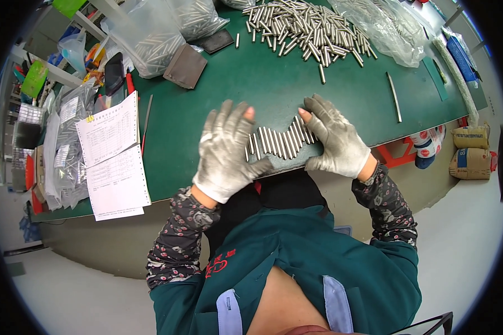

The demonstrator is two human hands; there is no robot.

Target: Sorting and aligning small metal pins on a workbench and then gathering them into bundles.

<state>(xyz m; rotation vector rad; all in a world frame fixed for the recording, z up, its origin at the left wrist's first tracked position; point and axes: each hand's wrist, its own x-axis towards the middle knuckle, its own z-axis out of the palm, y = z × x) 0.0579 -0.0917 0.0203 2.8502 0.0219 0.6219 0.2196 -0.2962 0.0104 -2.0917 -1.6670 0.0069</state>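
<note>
A row of short metal pins [279,144] lies side by side near the front edge of the green table, its ends stepping in a wavy line. At the row's left end rests my left hand [226,148] in a grey-white glove, fingers stretched out and thumb toward the near ends of the pins. My right hand [335,137], gloved the same way with a bare fingertip showing, flanks the right end, its fingers spread over the last pins. Neither hand grips a pin. Beyond them, a large heap of loose metal pins [307,30] covers the back of the table.
Printed sheets [112,151] lie at the left, near bagged parts [67,139]. A translucent bin [145,42] of pins and a brown block [185,66] stand back left. Clear plastic [385,28] and a thin metal strip [394,96] lie on the right side of the green tabletop [173,117].
</note>
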